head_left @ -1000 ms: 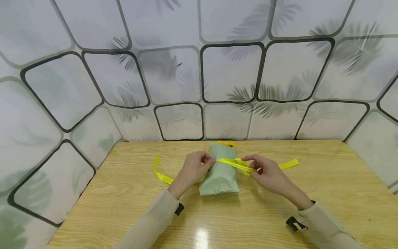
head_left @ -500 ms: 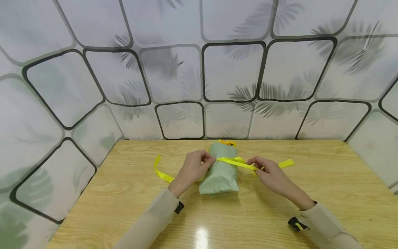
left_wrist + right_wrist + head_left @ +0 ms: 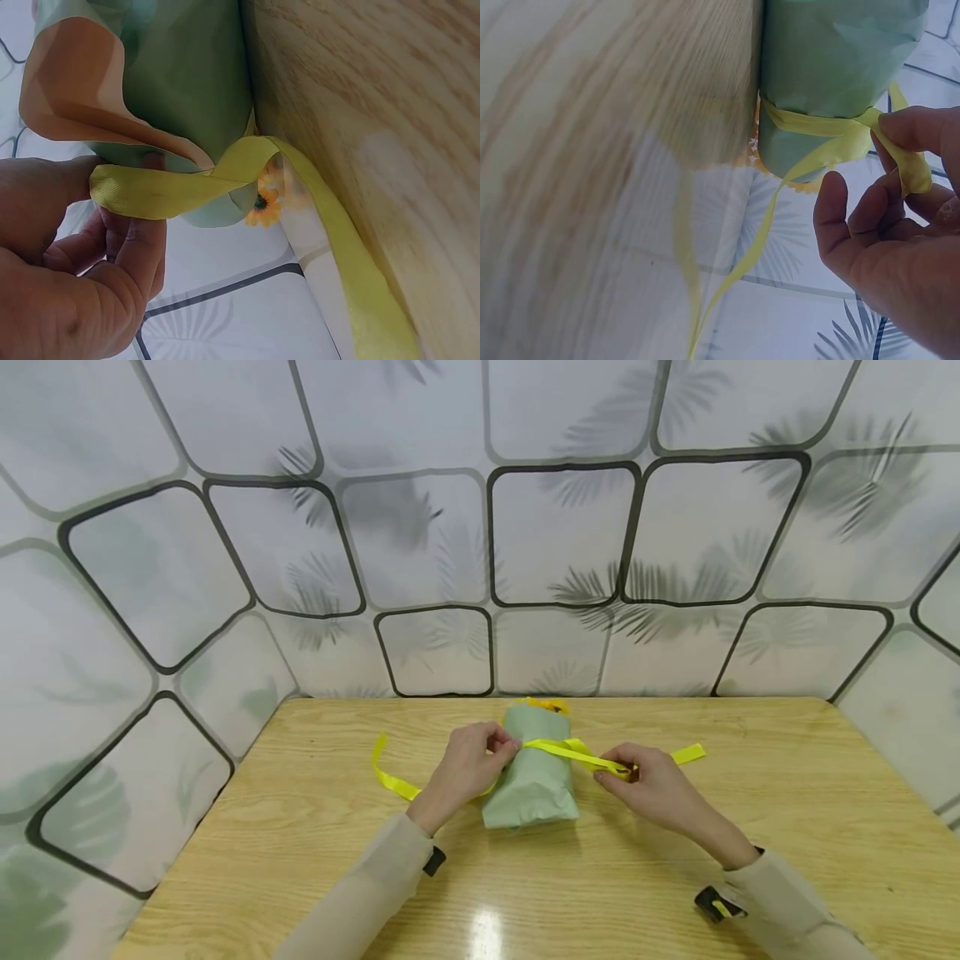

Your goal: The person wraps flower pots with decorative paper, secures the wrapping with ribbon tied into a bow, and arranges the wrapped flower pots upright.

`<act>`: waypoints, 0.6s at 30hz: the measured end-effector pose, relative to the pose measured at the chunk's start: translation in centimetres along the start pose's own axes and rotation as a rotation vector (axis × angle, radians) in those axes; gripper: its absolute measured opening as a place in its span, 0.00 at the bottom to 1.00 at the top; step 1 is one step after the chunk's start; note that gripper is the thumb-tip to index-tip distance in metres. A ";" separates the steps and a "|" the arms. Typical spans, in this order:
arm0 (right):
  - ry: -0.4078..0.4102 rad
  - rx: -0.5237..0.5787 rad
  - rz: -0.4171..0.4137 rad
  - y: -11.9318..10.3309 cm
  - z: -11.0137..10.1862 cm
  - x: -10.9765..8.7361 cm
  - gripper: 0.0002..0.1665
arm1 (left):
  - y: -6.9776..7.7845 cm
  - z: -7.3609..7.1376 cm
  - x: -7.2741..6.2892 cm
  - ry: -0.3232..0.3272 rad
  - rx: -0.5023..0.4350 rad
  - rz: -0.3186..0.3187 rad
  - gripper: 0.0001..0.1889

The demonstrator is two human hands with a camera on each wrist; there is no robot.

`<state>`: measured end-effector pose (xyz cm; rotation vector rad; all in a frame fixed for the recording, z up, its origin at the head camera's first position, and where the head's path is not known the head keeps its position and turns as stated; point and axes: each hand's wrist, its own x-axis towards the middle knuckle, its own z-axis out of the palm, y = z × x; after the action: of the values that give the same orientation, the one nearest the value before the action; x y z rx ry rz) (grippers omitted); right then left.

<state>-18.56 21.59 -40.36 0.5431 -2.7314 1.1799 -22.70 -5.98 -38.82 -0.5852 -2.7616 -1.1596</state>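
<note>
A bundle wrapped in pale green paper (image 3: 528,793) lies on the table, an orange flower (image 3: 262,206) showing at its far end. Yellow ribbon (image 3: 551,747) runs around it. At the bundle's left side, my left hand (image 3: 467,767) pinches the ribbon between thumb and fingers, beside a folded paper flap with a brown inner face (image 3: 71,75). My right hand (image 3: 654,787), just off the right side, pinches a looped length of ribbon (image 3: 911,165) with thumb and fingers; its other fingers are bent. One ribbon strand (image 3: 739,266) trails away past this hand.
The wooden table (image 3: 315,860) meets a patterned fabric backdrop (image 3: 420,543) behind the bundle. One loose ribbon end (image 3: 390,781) lies on the left, another (image 3: 688,753) on the right. Dark wrist straps (image 3: 718,903) show at both cuffs.
My right hand's fingers have shifted and closed in on the ribbon loop. The right ribbon end has drawn slightly left. My left hand stays in place at the bundle.
</note>
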 end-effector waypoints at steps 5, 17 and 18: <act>0.029 -0.027 -0.012 0.2 0.0 -0.2 0.03 | 0.0 0.1 0.0 0.002 -0.004 0.001 0.10; 0.022 0.012 0.017 1.1 -0.4 -0.8 0.04 | -0.1 0.1 0.0 0.004 -0.001 0.009 0.10; 0.022 0.014 0.019 1.1 -0.5 -0.9 0.04 | -0.1 0.1 0.0 0.003 0.001 0.007 0.10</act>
<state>-18.12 22.87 -40.96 0.5039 -2.7182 1.2028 -22.71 -5.97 -38.95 -0.5919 -2.7554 -1.1564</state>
